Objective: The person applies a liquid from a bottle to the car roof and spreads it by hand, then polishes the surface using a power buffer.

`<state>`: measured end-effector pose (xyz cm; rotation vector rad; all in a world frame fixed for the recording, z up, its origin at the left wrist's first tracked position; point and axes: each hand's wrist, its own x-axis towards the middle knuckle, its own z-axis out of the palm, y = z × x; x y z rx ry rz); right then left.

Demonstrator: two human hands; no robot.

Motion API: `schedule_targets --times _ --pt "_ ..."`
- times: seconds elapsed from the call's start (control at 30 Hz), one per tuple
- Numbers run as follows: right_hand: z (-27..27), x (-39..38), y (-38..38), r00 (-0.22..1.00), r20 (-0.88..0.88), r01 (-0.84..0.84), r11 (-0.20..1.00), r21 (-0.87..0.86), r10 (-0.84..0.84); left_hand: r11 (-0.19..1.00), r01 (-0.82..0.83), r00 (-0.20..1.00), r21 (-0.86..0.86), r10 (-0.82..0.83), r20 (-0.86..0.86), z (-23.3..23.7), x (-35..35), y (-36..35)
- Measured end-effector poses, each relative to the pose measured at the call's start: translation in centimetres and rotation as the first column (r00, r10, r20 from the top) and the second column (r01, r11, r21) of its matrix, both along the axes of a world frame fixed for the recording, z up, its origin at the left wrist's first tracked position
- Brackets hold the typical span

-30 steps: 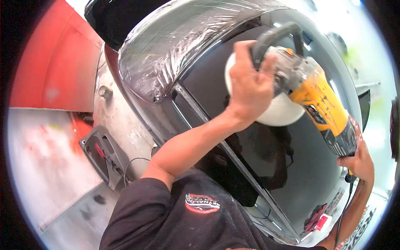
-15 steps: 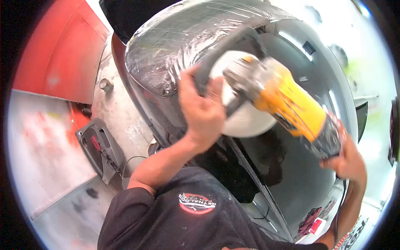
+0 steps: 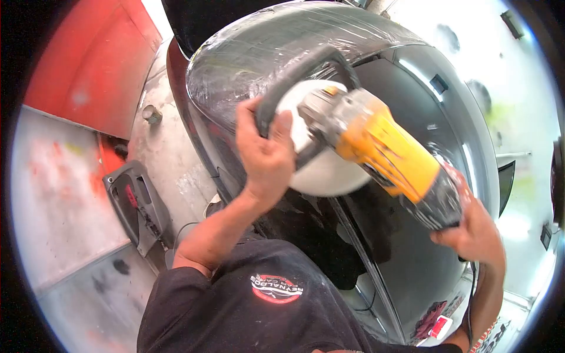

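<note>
To my left a red wall [image 3: 88,65] meets a pale, paint-smudged sheet [image 3: 59,200] below it. The floor [image 3: 170,159] beside them is grey concrete, blotched white, with a small tin [image 3: 152,113] standing on it and a grey plastic trim panel [image 3: 132,203] lying flat. On my right a white wall [image 3: 518,117] glares in strong light.

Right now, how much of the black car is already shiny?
The black panel beside the right hand already looks glossy, mirroring dark shapes. In hand: the left hand grips the loop handle of the yellow polisher, whose white pad sits on the panel by the plastic wrap. What remains is hard to judge; the wrapped part is covered.
</note>
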<state>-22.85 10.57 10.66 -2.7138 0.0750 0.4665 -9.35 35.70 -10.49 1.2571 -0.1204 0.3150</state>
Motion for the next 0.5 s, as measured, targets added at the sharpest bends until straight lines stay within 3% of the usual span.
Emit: schedule_targets --times 0.03,0.1,0.23,0.33,0.37,0.4,0.47,0.5 --pt "-0.5 1.3 0.5 0.999 -0.02 0.026 0.998 0.061 -0.025 0.998 0.0 0.998 -0.058 -0.003 -0.065 0.9 0.5 0.6" --pt "-1.2 3.0 1.1 0.996 -0.054 0.081 0.98 0.182 -0.072 0.999 -0.044 0.999 -0.024 0.043 -0.006 -0.2 2.6 1.0" --pt "-0.9 1.7 -0.3 0.997 -0.026 0.079 0.988 0.131 -0.076 0.993 -0.06 0.998 0.097 0.056 0.04 0.1 2.3 -0.2" --pt "0.0 -3.6 -2.8 0.977 -0.071 0.208 0.966 0.151 -0.199 0.969 -0.13 0.961 0.21 0.071 0.266 2.3 -0.6 -3.1" --pt "0.3 -5.7 -4.0 0.966 -0.074 0.257 0.952 0.168 -0.248 0.974 -0.09 0.96 0.209 0.029 0.277 2.9 -1.8 -4.2" --pt "0.7 -7.9 -4.8 0.952 -0.077 0.305 0.934 0.186 -0.296 0.988 0.084 0.975 0.133 -0.109 0.192 3.3 -3.0 -5.5" --pt "1.2 -11.4 -4.8 0.835 -0.098 0.544 0.781 0.307 -0.542 0.943 0.333 0.941 -0.017 -0.331 0.07 4.1 -4.7 -7.6" --pt "1.6 -12.3 -4.7 0.806 -0.114 0.585 0.75 0.308 -0.581 0.904 0.42 0.907 -0.077 -0.419 0.035 4.5 -5.2 -8.5"
